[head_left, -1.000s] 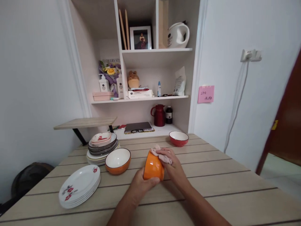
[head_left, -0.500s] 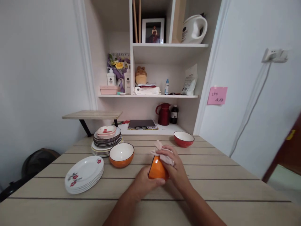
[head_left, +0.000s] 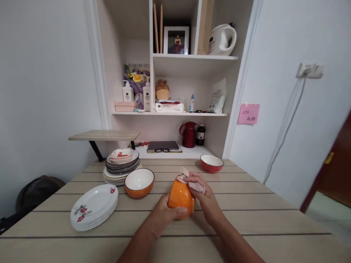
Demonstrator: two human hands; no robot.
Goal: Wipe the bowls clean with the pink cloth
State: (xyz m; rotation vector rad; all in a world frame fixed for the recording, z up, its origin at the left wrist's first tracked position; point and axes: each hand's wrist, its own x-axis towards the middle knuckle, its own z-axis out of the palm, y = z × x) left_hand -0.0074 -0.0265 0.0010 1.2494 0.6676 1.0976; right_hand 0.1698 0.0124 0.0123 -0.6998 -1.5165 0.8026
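Note:
An orange bowl point(head_left: 179, 197) is tilted on its side above the table in front of me, its outer wall towards me. My left hand point(head_left: 166, 213) grips it from the left, thumb across the outside. With my right hand point(head_left: 203, 195) I press a pale pink cloth point(head_left: 196, 186) against the bowl's upper right side and rim. The fingers are closed over the cloth, and part of it sticks up past the rim. To the left of my hands, a second orange bowl point(head_left: 139, 180) with a white inside stands upright. A red bowl point(head_left: 211, 164) sits farther back on the right.
White floral plates point(head_left: 94, 206) are stacked at the left front. Behind them stands a mixed pile of plates point(head_left: 122, 170) topped by small pink dishes point(head_left: 121, 155). A small raised shelf point(head_left: 105, 135) overhangs the table's back left. A red jug point(head_left: 189, 135) stands in the cabinet.
The orange bowl has turned so more of its outer side faces me. My right hand and the cloth have shifted slightly along it. The whole view has moved a little.

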